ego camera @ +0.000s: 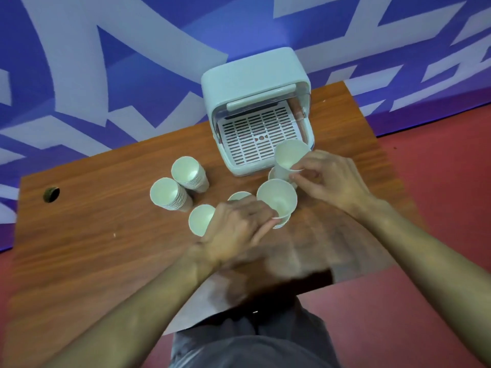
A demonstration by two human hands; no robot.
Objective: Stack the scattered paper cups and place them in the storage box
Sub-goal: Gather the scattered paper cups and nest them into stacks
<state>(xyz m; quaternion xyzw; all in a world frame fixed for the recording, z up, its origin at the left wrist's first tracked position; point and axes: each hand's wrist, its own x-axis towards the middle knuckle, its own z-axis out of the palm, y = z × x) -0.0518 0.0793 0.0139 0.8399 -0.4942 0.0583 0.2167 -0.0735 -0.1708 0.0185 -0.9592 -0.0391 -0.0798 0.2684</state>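
Wood-grain table [79,235] meets a blue-and-white wall [132,75]. The open box [255,83] sits at the far edge. The left hand [236,229] grips a cup [276,200] mid-table. The right hand [329,179] pinches a second cup [289,155] just in front of the box. Two stacks [171,193] stand left, and loose cups [202,220] lie beside the left hand.

**Soft light, smeared motion**

Even, cool, rather dim indoor light. Below the left grip [233,229], forearms [132,301] and bench [79,248] edge smear with motion blur. Beyond the right grip [329,179], the patterned wall [132,75] bows from wide-angle distortion.
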